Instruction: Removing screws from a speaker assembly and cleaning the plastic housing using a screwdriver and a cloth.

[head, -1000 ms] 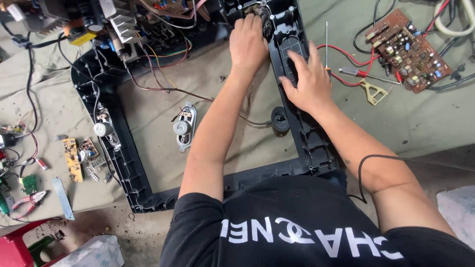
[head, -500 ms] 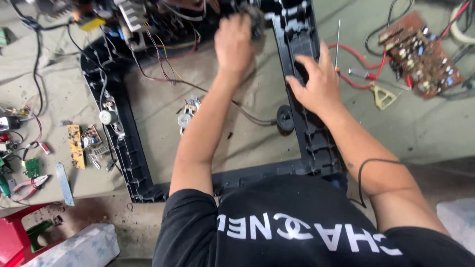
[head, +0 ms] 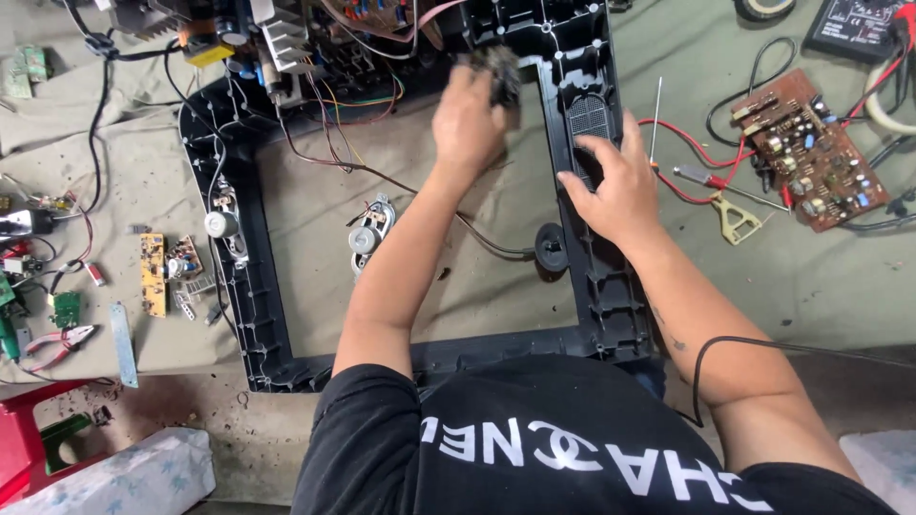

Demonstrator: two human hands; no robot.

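A large black plastic frame (head: 250, 286) lies flat on a beige cloth. My left hand (head: 466, 122) is closed on a dark, motion-blurred object (head: 498, 74) by the frame's far inner edge; its kind is unclear. My right hand (head: 615, 186) rests palm down, fingers spread, on the frame's right rail, just below a meshed speaker grille (head: 589, 116). It holds nothing.
A chassis with heat sink and coloured wires (head: 277, 43) sits on the frame's far left corner. A loose speaker (head: 367, 234) and a black round part (head: 551, 246) lie inside. A brown circuit board (head: 801, 148), screwdriver (head: 711, 181), small boards (head: 153, 272) and pliers (head: 57, 343) surround it.
My left hand has drawn the dark object slightly toward me from the frame's far edge. My right hand slid a little nearer along the right rail.
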